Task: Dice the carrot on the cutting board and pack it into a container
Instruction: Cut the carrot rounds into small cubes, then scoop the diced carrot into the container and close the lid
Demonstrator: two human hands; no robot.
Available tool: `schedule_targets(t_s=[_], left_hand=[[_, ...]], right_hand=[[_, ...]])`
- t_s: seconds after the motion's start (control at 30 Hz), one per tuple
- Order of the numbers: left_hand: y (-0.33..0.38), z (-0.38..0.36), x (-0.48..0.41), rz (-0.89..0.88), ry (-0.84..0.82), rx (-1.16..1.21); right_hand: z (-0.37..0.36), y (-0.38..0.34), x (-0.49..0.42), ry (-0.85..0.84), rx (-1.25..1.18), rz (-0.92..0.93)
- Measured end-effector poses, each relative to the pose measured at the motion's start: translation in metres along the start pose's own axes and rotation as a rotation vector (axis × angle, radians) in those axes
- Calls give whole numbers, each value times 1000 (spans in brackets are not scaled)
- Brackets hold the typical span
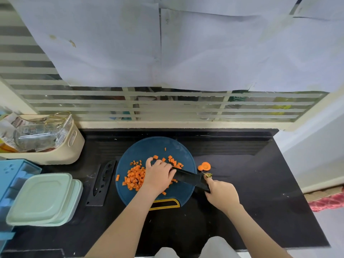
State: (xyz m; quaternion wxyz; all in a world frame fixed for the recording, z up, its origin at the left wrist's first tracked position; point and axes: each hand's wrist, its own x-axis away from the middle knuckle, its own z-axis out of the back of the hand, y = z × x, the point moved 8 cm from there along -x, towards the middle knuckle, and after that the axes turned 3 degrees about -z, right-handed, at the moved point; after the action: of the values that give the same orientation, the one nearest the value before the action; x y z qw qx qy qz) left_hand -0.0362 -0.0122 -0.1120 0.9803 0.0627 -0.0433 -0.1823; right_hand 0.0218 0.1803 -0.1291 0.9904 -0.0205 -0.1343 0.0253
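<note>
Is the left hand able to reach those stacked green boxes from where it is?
Probably yes. The left hand only rests on the knife, and just a flat black sheath lies on the counter between it and the green boxes on that same side.

Orange is seen on the carrot dice (135, 176), dark blue on the cutting board (149, 148), whose handle slot is edged in yellow. The knife (186, 176) and the counter (242, 183) are black. Pale green is shown by the containers (42, 198) and white stripes by the window (167, 108).
</note>
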Motion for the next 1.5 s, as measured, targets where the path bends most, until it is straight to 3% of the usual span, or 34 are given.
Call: schedule_targets(t_s=[0.2,0.37,0.53,0.8,1.03,1.23,1.37,1.5], left_hand=[[-30,-10,8,227,-120,47],[-27,3,18,352,88,163],[-1,-6,15,246,131,333],[66,-23,-3,74,110,443],[92,-39,-9,77,55,428],[101,-43,-11,41,17,448],[85,-41,-8,62,22,494],[53,-26,0,85,86,525]], right_hand=[[-1,-4,-3,20,11,-13],[-3,18,0,44,-64,-260],[-12,57,11,93,-284,-507],[-33,105,27,100,-304,-625],[-52,109,18,61,-266,-537],[-48,102,13,53,-65,-472],[-22,81,4,209,-172,-459],[11,28,-16,245,-332,-301]])
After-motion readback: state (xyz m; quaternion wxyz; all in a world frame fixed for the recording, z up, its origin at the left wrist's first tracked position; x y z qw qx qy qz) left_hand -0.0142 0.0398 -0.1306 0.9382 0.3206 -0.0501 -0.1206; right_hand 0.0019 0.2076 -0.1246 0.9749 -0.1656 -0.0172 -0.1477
